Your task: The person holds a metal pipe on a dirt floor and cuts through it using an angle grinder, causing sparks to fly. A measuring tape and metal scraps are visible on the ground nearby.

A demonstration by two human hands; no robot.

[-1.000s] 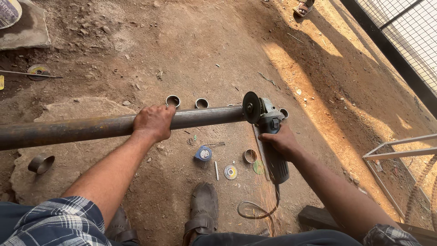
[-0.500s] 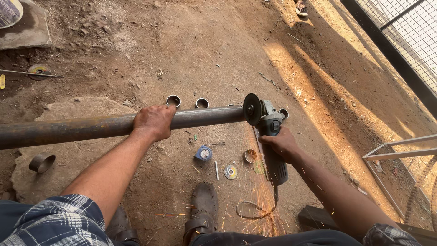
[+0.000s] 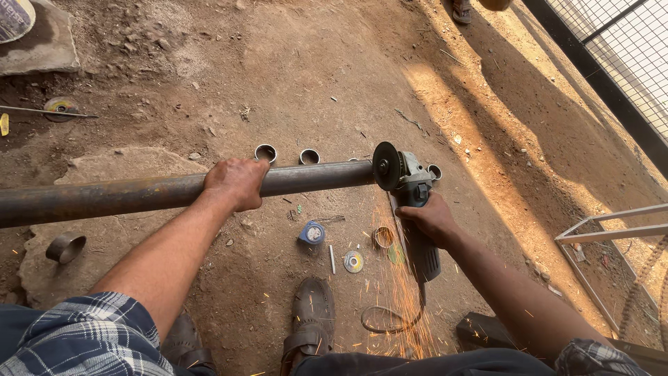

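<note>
A long rusty steel pipe (image 3: pixel 125 195) runs level across the view from the left. My left hand (image 3: pixel 235 182) is clamped over it near its right part. My right hand (image 3: pixel 430 217) grips the body of a blue-grey angle grinder (image 3: pixel 415 209). Its dark cutting disc (image 3: pixel 386 166) stands upright against the pipe's right end. Orange sparks (image 3: pixel 396 292) fall from the disc onto the dirt near my feet. A black cord (image 3: pixel 386 319) loops from the grinder's rear.
Short cut pipe rings (image 3: pixel 265 152) lie on the dirt behind the pipe, another (image 3: pixel 65 247) at the left. A tape measure (image 3: pixel 312 232) and a worn disc (image 3: pixel 353 262) lie by my sandal (image 3: pixel 311 317). A white metal frame (image 3: pixel 612 237) stands right.
Sparks now spray more thickly below the disc. The grinder and both hands have stayed almost in place on the pipe.
</note>
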